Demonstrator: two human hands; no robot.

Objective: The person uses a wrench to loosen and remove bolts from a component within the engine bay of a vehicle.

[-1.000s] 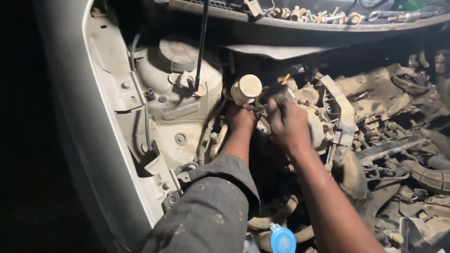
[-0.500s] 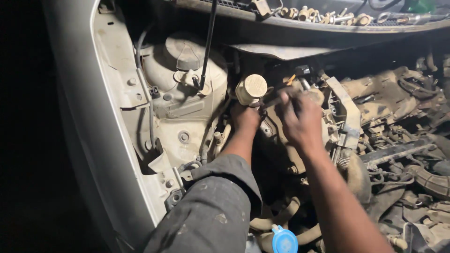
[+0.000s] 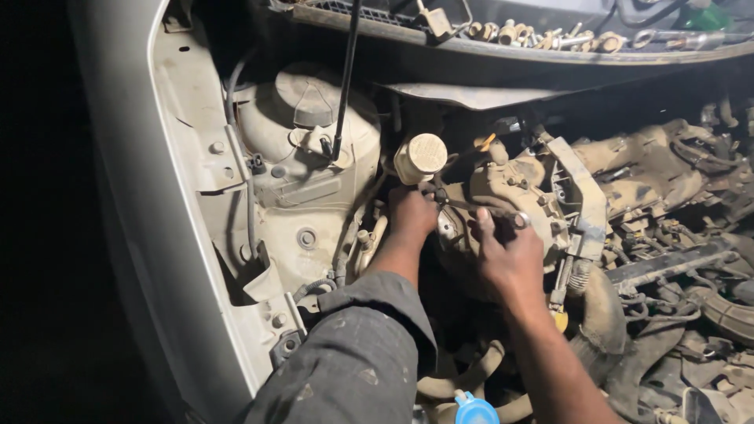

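Note:
I look down into a dusty engine bay. My left hand [image 3: 412, 216], in a grey sleeve, is curled into a fist just below a round cream reservoir cap [image 3: 420, 157]. It sits at the left end of a slim metal wrench [image 3: 479, 208]. My right hand [image 3: 510, 255] lies on the tan metal housing [image 3: 510, 188], with its fingers on the wrench's ring end. What the wrench sits on is hidden by my hands.
A pale strut tower [image 3: 302, 149] with a black prop rod [image 3: 345, 78] stands left. Several sockets and bolts [image 3: 542, 35] lie on the cowl ledge at the top. Hoses and cables [image 3: 691, 298] crowd the right. A blue cap [image 3: 475, 410] is at the bottom.
My right hand has come down from the top of the housing to its lower front, bringing the wrench's ring end with it. My left hand stays by the cream cap.

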